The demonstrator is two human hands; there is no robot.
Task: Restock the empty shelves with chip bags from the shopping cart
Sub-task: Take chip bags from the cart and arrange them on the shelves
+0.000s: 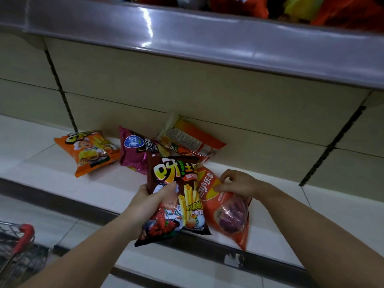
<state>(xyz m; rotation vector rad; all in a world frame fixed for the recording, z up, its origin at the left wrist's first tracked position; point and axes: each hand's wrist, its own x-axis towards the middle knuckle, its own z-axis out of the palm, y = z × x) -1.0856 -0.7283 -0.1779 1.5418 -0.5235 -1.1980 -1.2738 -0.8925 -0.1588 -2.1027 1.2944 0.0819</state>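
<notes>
Meanwhile, the left hand (153, 201) grips a dark chip bag (176, 196) upright over the shelf (280, 246) edge, while the right hand (236, 183) pinches an orange bag (226, 208) lying just beside it, long axis toward 3 bags beyond.

Lower shelf (52, 171): white deck, dark front edge, beige back panel w/ slotted uprights. On deck, L to R: orange bag (89, 150) flat, apart from others; purple bag (137, 152) just beside it; yellow-orange bag (187, 138) tilted vs back panel, overlapping purple one; red-orange bag (226, 213) flat at front edge, corner overhanging. Upper shelf (187, 38): grey lip, bags on it, blurred.
</notes>
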